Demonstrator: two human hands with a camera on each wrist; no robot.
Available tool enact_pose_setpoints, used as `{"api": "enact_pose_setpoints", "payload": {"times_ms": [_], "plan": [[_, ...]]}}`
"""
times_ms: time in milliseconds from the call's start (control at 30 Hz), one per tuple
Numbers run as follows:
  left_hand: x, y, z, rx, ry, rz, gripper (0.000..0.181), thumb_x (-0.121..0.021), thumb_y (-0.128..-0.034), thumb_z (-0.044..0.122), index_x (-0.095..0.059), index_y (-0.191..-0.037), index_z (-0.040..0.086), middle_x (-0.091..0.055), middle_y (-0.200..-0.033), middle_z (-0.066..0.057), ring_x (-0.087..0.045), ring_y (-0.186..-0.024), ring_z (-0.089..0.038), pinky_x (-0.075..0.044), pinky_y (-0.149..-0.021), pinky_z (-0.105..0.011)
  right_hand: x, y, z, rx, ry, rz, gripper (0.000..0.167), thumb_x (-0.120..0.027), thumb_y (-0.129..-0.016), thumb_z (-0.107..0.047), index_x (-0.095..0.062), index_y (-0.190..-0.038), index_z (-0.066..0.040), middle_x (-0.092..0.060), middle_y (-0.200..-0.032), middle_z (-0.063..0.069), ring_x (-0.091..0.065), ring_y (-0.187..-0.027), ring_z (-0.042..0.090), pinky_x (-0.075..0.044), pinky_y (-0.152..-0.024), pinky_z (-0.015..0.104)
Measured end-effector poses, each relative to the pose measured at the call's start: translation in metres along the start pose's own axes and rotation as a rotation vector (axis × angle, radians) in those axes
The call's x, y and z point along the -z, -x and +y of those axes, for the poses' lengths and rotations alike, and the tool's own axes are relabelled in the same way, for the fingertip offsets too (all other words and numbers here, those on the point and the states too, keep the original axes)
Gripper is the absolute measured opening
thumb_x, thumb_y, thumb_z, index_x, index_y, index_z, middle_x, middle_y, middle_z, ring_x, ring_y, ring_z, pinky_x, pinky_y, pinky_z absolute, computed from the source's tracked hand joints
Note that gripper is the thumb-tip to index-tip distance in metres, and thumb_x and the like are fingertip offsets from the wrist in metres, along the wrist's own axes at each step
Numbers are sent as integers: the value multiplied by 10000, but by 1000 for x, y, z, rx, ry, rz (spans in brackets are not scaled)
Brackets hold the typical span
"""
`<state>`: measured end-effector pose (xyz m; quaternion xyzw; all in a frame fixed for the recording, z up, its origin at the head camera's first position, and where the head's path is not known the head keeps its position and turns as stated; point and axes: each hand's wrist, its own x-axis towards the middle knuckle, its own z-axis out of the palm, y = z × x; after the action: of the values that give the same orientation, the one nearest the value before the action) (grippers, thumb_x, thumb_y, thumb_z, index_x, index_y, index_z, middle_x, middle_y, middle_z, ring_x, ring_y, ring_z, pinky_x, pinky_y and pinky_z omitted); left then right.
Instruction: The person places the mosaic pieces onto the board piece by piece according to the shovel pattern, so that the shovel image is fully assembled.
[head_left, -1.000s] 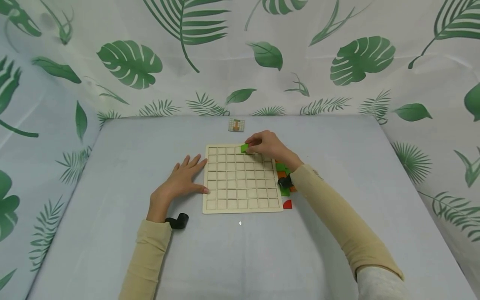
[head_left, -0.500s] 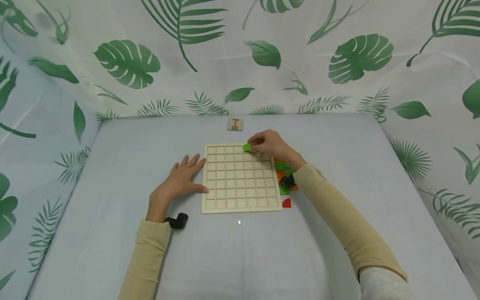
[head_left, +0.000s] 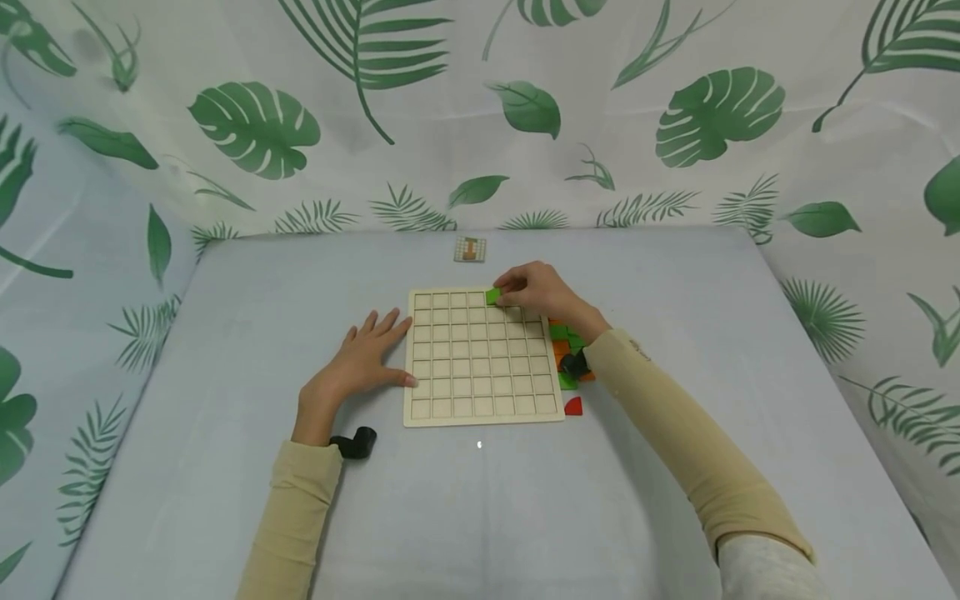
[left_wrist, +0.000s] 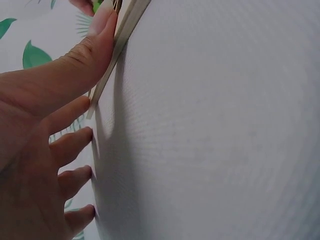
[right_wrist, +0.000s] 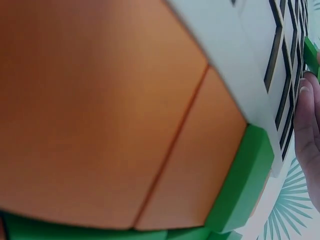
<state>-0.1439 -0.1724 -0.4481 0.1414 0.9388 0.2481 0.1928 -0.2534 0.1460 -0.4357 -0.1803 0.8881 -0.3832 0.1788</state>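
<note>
One green tile point(head_left: 492, 297) pinched in right fingers point(head_left: 513, 297), left fingers point(head_left: 394, 332) spread against a gridded board point(head_left: 461, 386)

Grid board point(head_left: 480, 358), one: pale, square, ridged into small cells; lying flat, left rim beneath the thumb of the left hand point(head_left: 362, 358). Green tile point(head_left: 492, 297), one: partly hidden, pinched between thumb and fingers of the right hand point(head_left: 542, 290), at the board's far row.

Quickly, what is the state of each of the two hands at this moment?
Left hand: open, spread, touching the edge of the grid board.
Right hand: closed, pinching a green piece.
</note>
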Motion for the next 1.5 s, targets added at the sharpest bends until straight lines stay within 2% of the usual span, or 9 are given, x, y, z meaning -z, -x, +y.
{"api": "enact_pose_setpoints", "payload": {"times_ms": [767,1300,1500], "plan": [[2,1,1,0,9,-4,1039,-827,-855,394,-218,-1652,121,-84,-1731,-154,34,-1586,-445,11,-1257,-663,-2,-1,0,19,38,-13,327,-716,-961,-87,-696,-1267,24,-715,-1113,186,-656,-1018,298,-544,-937,443],[2,1,0,0,16,-4,1039,-829,-854,385,-220,-1651,116,-87,-1729,-162,32,-1584,-452,16,-1256,-666,-6,0,-3,62,128,20,321,-734,-946,-81,-721,-1252,15,-716,-1099,182,-672,-1000,302,-561,-905,440],[0,0,1,2,4,10,1023,-809,-866,436,-233,-1647,110,-104,-1727,-163,11,-1580,-468,-4,-1252,-678,-6,-2,-1,74,145,14,323,-732,-949,-82,-719,-1259,8,-718,-1086,174,-666,-993,299,-557,-911,447]]}}
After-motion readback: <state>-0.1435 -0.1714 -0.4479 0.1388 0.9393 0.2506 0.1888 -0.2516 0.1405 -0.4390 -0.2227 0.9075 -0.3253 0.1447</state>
